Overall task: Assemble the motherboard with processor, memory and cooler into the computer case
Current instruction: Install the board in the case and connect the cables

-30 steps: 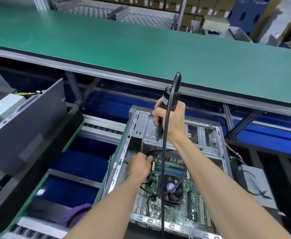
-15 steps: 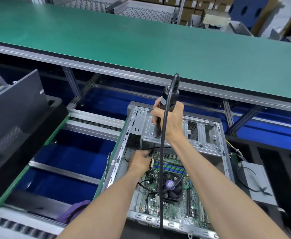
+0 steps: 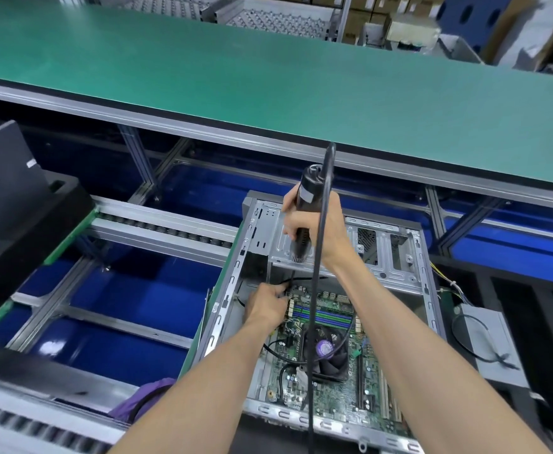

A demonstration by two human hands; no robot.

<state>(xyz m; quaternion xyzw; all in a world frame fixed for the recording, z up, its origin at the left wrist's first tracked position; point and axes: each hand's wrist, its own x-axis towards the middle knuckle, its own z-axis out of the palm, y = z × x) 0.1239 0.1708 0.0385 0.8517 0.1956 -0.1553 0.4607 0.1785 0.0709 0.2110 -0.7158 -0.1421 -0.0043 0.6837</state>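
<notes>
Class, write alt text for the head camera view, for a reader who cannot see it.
A person's right hand grips an electric screwdriver upright over an open computer case, its bit pointing down at the far corner of the motherboard. The left hand rests by that corner among black cables. A cooler fan sits on the board.

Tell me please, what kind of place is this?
Probably a computer assembly line in a factory: an open computer case sits on a roller conveyor, the right hand holds a corded electric screwdriver, and cartons are stacked behind.
</notes>
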